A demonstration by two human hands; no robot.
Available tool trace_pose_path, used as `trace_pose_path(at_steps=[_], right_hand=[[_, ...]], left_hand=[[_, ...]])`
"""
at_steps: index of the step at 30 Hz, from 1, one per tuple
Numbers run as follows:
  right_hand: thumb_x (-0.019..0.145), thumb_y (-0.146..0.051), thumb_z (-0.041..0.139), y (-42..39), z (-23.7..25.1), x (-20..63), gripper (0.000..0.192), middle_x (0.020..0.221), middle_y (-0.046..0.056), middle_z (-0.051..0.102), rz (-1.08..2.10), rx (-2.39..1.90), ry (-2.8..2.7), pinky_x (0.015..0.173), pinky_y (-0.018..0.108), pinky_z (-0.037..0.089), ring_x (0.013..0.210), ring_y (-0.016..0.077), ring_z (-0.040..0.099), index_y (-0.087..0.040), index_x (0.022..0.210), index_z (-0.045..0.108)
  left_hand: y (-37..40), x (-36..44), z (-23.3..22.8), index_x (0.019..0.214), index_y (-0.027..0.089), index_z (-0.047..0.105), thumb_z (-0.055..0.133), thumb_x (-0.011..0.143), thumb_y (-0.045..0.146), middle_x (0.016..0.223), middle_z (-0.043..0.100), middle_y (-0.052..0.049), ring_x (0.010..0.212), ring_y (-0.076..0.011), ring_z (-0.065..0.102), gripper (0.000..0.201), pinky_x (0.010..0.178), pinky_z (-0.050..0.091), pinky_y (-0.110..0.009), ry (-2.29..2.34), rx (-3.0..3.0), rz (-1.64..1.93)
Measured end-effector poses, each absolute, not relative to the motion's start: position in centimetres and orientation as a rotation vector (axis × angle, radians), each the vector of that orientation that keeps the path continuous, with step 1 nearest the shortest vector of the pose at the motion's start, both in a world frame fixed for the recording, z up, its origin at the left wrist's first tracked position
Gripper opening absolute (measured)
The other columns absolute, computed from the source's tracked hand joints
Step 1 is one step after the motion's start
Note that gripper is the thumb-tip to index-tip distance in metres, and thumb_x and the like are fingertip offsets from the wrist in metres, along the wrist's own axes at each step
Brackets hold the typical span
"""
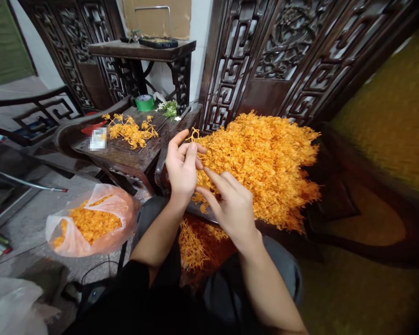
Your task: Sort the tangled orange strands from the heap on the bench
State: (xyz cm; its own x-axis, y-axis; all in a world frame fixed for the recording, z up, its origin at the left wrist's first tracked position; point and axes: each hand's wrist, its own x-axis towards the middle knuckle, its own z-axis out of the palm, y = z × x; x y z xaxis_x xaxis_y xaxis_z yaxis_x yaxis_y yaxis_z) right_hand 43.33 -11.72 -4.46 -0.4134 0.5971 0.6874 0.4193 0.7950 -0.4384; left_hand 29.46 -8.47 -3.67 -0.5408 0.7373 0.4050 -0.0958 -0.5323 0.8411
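Note:
A big heap of orange stringy fungus strands [265, 163] lies on a dark wooden seat in front of me. My left hand [182, 168] pinches a small sprig of the strands [194, 135] between thumb and fingers at the heap's left edge. Just below and right of it, my right hand [230, 204] has its fingers closed on strands at the heap's near edge. A second clump of strands [195, 242] lies lower down between my knees.
A small pile of the orange strands [131, 130] sits on a dark low table [139, 156] at left, with a green tape roll [145, 102]. A plastic bag of strands [91, 225] lies on the floor. Carved wooden screens [282, 56] stand behind.

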Motion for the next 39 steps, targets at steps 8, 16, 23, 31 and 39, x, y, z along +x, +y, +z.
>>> trace_pose_path(at_steps=[8, 16, 23, 31, 39], right_hand=[[0.100, -0.017, 0.061, -11.8, -5.0, 43.1, 0.008, 0.086, 0.005, 0.065, 0.328, -0.551, -2.086, 0.068, 0.030, 0.052, 0.076, 0.0157, 0.063, -0.015, 0.104, 0.068], [0.093, -0.010, 0.067, -16.3, -1.7, 45.2, 0.017, 0.107, 0.005, 0.073, 0.531, -0.324, -1.966, 0.066, 0.029, 0.059, 0.081, 0.0148, 0.070, -0.023, 0.102, 0.062], [0.093, -0.009, 0.065, -13.5, -2.3, 47.9, 0.022, 0.095, 0.004, 0.073, 0.736, -0.493, -1.573, 0.060, 0.032, 0.058, 0.067, 0.0151, 0.068, -0.025, 0.108, 0.062], [0.094, -0.056, 0.064, -9.9, -5.1, 44.5, 0.055, 0.128, 0.015, 0.072, 0.869, -1.089, -1.954, 0.093, 0.045, 0.056, 0.105, 0.0279, 0.072, -0.016, 0.131, 0.071], [0.092, -0.081, 0.041, -8.5, -8.1, 41.5, 0.085, 0.066, 0.000, 0.057, 1.762, -1.076, -1.649, 0.040, 0.025, 0.027, 0.041, 0.0094, 0.033, -0.011, 0.137, 0.061]], left_hand=[[-8.0, 29.1, -3.7, 0.121, 0.020, 0.063, 0.067, 0.095, 0.030, 0.076, 0.063, 0.002, 0.046, -0.0041, 0.037, 0.028, 0.045, 0.032, -0.021, 0.947, 0.881, 2.026], [-6.5, 26.8, -3.1, 0.116, 0.022, 0.065, 0.059, 0.100, 0.025, 0.077, 0.054, 0.003, 0.046, -0.0042, 0.026, 0.017, 0.043, 0.025, -0.022, 0.897, 0.636, 2.020], [-8.0, 25.5, -2.1, 0.113, 0.022, 0.068, 0.047, 0.104, 0.032, 0.062, 0.031, 0.005, 0.043, -0.0072, 0.016, 0.025, 0.042, 0.028, -0.023, 0.697, 0.813, 1.853], [-8.5, 26.2, -2.6, 0.126, 0.023, 0.063, 0.039, 0.107, 0.041, 0.055, 0.022, 0.008, 0.039, -0.0072, 0.007, 0.035, 0.036, 0.018, -0.020, 0.483, 0.643, 1.867], [-9.8, 27.0, -2.6, 0.135, 0.025, 0.061, 0.032, 0.103, 0.066, 0.047, 0.010, 0.012, 0.033, -0.0068, -0.004, 0.059, 0.031, 0.006, -0.023, 0.402, 0.660, 1.755]])
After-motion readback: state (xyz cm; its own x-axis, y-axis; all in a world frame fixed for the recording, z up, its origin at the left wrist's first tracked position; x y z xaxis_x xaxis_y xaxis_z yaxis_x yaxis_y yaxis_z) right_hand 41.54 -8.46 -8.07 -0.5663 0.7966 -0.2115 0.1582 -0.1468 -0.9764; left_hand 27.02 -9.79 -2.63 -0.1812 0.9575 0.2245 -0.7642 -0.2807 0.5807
